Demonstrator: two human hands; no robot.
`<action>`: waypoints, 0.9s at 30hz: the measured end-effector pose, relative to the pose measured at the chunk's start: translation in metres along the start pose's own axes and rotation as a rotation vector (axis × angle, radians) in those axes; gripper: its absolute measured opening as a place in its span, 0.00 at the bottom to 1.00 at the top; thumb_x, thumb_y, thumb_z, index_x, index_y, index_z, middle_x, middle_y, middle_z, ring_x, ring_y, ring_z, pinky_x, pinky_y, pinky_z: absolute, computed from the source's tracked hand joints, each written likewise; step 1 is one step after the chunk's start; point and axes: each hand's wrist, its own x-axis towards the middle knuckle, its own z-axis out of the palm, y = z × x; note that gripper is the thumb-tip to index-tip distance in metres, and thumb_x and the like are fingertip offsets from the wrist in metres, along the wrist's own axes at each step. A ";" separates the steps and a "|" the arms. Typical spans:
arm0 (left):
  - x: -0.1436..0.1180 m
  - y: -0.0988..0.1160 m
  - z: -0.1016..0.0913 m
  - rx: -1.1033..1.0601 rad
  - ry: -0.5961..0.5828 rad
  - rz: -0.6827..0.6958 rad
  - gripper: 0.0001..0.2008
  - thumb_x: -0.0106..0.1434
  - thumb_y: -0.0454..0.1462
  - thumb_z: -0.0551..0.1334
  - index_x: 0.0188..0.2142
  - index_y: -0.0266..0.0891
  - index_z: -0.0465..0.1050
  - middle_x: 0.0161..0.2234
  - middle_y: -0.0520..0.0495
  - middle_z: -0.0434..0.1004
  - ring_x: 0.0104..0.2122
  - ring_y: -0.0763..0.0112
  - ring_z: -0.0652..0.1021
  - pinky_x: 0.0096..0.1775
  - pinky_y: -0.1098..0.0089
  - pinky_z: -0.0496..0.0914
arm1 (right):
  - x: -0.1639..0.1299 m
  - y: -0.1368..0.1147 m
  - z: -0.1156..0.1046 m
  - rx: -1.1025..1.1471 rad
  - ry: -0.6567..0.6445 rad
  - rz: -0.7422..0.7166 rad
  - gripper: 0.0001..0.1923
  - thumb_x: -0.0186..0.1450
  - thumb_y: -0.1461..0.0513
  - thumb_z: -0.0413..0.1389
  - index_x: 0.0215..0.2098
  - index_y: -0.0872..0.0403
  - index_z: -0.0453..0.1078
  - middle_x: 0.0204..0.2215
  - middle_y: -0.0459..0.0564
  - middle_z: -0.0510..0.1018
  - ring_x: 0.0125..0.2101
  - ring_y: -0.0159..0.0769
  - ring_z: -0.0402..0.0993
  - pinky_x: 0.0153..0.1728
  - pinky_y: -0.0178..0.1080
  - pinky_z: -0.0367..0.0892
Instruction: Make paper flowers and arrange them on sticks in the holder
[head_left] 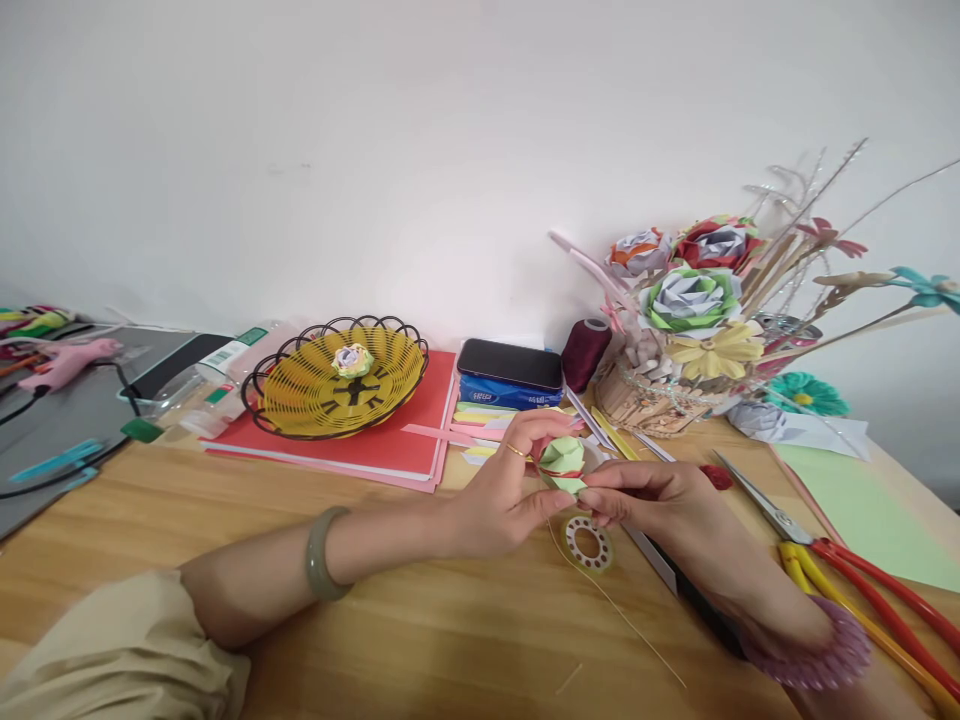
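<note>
A small paper flower [564, 458], light green with a red band round it, is held up between both hands over the wooden table. My left hand [510, 490] has its thumb and fingers closed round the flower's left side. On the lower right, my right hand [652, 500] pinches the flower's edge between thumb and fingers. A thin thread [622, 610] trails from below the flower down across the table. Just under the hands lies a roll of clear tape [587, 543].
A yellow woven basket [300, 410] with a small paper flower [352, 360] stands on red paper [405, 450]. Behind the hands are a phone [510, 362] and a spool of dark thread [585, 355]. Scissors [795, 530] lie at right, below a pot of paper flowers [645, 400]. A pink glue gun [71, 362] lies far left.
</note>
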 end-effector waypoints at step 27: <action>0.000 -0.005 0.003 -0.153 0.069 -0.035 0.24 0.54 0.38 0.65 0.47 0.45 0.56 0.51 0.42 0.57 0.50 0.61 0.65 0.42 0.64 0.69 | 0.004 0.013 0.000 0.095 -0.085 -0.046 0.12 0.50 0.53 0.63 0.24 0.54 0.74 0.22 0.44 0.72 0.24 0.30 0.63 0.26 0.34 0.60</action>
